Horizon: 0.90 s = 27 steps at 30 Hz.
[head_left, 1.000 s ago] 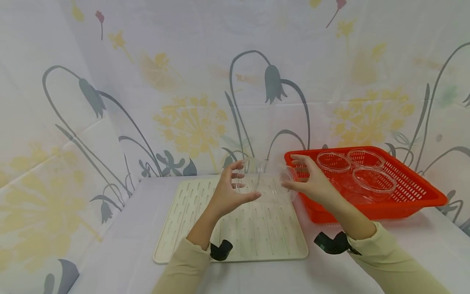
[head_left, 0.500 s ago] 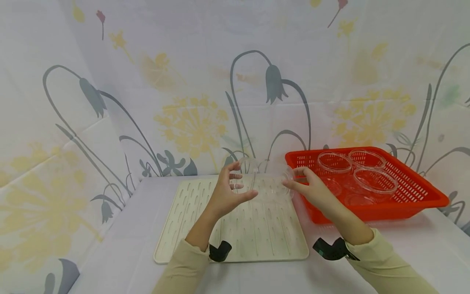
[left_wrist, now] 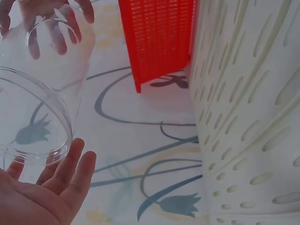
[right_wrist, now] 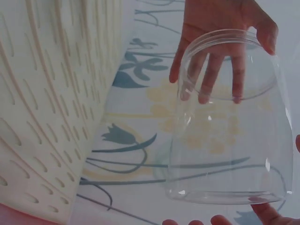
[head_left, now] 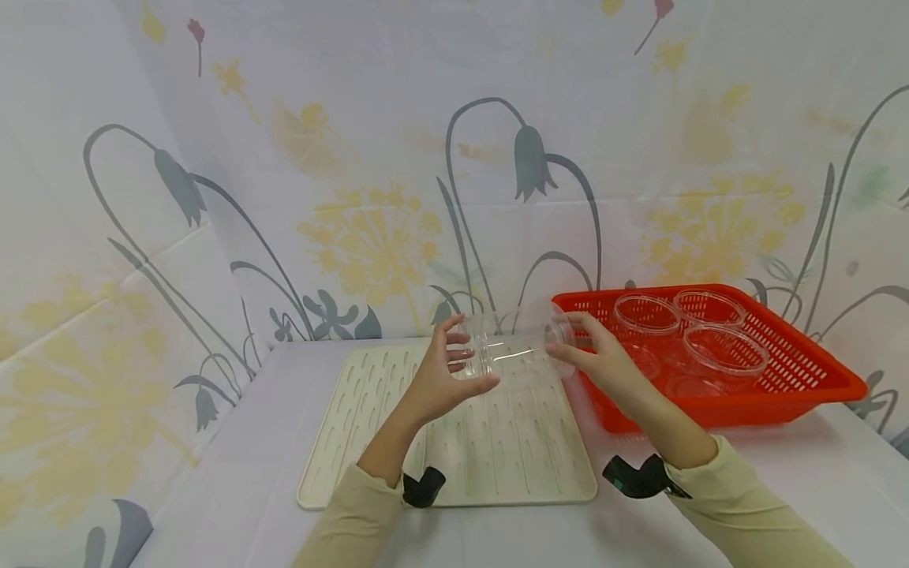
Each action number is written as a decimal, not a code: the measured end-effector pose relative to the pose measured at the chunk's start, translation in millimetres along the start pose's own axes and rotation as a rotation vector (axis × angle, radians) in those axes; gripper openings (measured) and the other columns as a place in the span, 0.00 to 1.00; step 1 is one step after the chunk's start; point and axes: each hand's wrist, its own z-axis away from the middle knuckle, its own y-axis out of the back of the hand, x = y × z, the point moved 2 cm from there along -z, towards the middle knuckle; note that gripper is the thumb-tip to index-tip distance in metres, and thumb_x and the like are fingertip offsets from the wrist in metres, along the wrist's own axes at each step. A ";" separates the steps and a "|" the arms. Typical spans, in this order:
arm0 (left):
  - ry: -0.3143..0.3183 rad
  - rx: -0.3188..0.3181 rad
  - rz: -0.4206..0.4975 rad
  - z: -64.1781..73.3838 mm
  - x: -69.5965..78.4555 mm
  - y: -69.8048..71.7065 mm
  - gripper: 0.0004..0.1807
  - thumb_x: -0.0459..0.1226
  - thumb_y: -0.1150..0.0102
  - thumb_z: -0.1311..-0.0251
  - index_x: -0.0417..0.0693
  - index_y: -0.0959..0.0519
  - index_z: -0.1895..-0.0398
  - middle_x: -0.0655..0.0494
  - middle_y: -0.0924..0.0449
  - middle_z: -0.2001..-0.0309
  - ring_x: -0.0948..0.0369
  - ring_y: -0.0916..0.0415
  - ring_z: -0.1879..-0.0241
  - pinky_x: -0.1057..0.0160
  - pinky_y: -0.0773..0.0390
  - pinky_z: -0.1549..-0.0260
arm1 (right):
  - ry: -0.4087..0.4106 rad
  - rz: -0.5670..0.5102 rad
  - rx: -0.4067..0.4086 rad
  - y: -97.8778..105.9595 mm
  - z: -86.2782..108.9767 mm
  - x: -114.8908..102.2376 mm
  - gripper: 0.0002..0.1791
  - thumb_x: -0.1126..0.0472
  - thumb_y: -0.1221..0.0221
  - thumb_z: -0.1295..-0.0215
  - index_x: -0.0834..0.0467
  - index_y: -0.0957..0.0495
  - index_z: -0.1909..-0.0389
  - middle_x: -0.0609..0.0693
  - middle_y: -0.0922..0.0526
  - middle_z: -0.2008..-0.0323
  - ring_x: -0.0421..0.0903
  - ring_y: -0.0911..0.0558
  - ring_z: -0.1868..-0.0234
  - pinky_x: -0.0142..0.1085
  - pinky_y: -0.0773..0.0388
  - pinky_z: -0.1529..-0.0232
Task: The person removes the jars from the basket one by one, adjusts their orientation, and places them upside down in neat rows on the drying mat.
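A clear, wide-mouthed plastic jar (head_left: pixel 514 347) lies sideways in the air between both hands, above the cream drying mat (head_left: pixel 490 450). My left hand (head_left: pixel 443 375) holds its rimmed mouth end, thumb in front and fingers behind. At the base end, my right hand (head_left: pixel 604 359) grips the jar with curled fingers. The ridged rim of the jar (left_wrist: pixel 42 112) shows beside the left hand (left_wrist: pixel 51 187) in the left wrist view. In the right wrist view the jar (right_wrist: pixel 229 145) is see-through, and the left hand's fingers show through its mouth end.
A red slotted plastic basket (head_left: pixel 717 406) stands to the right, close to the right forearm. Inside it are several clear jars (head_left: pixel 724 347), their round rims facing up. A floral cloth (head_left: pixel 369 158) hangs behind the white-covered table (head_left: pixel 234 473).
My right hand has come down slightly and its fingers have drawn in around the jar's base. The jar has turned a little between the hands, with bright reflections now on its side.
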 end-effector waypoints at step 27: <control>0.119 -0.078 -0.071 4.0 -5.7 -2.7 0.45 0.46 0.30 0.53 0.44 0.47 0.38 0.44 0.36 0.40 0.49 0.38 0.40 0.50 0.37 0.43 | 0.143 -0.175 0.131 -1.1 -2.6 -22.2 0.32 0.61 0.41 0.38 0.63 0.45 0.38 0.57 0.38 0.39 0.54 0.33 0.42 0.33 0.26 0.51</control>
